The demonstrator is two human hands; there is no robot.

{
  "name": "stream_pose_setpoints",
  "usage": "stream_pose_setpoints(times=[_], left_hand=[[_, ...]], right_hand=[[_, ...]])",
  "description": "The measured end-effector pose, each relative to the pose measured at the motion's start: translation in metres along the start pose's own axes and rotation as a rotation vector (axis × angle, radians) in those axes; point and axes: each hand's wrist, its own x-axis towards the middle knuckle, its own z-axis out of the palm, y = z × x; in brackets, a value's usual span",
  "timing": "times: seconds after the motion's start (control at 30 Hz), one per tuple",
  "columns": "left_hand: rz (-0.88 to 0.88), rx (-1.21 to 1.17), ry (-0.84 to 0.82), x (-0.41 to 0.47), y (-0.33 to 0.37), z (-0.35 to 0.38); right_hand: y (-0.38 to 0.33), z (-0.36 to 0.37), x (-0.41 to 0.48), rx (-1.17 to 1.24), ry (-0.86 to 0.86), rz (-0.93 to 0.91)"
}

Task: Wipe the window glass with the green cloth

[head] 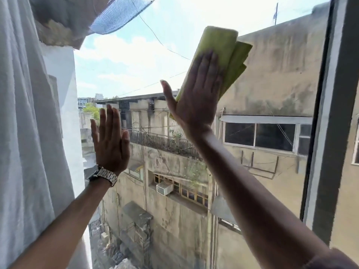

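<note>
A person's right hand (196, 98) presses a folded green cloth (219, 55) flat against the window glass (136, 61), high and to the right of centre, where sky meets a stained concrete wall outside. The fingers lie straight and close together over the cloth's lower half, the thumb splayed out to the left; the palm pins the cloth to the pane rather than gripping it. The cloth's long axis runs on a diagonal, from lower left under the palm to upper right, its rounded folded end pointing up toward the sky. Loose layered edges fan out along its right side, past the fingertips.

The left hand (110, 138) is spread flat on the glass lower down and well to the left, fingers extended and pointing up, holding nothing. A metal watch (103, 176) sits on that wrist.

A white curtain (25, 133) hangs at the left edge, just beside the left arm. The dark window frame (328, 113) runs down the right side, apart from the cloth. Weathered buildings and an alley show through the pane.
</note>
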Motion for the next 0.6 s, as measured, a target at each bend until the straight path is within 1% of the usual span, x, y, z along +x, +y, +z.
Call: stream_pose_setpoints(times=[0.07, 0.17, 0.23, 0.3, 0.37, 0.47, 0.6], left_hand=[[0.016, -0.049, 0.028, 0.0, -0.004, 0.001], [0.0, -0.072, 0.038, 0.0, -0.001, -0.003], [-0.017, -0.064, 0.027, 0.001, 0.003, -0.007], [-0.026, -0.063, 0.008, 0.002, 0.006, -0.01], [-0.031, -0.064, -0.003, 0.003, 0.006, -0.013], [-0.026, -0.062, -0.007, 0.001, 0.009, -0.014], [-0.013, -0.068, 0.005, 0.0, 0.002, -0.011]], right_hand=[[-0.028, 0.01, -0.024, 0.04, -0.013, -0.092], [-0.04, 0.015, -0.083, 0.08, -0.073, -0.232], [-0.031, 0.009, -0.143, 0.049, -0.149, -0.316], [-0.006, 0.0, -0.205, 0.011, -0.213, -0.385], [0.022, -0.008, -0.245, -0.036, -0.265, -0.426], [0.036, -0.011, -0.248, -0.092, -0.291, -0.445], [-0.004, -0.005, -0.183, -0.098, -0.251, -0.419]])
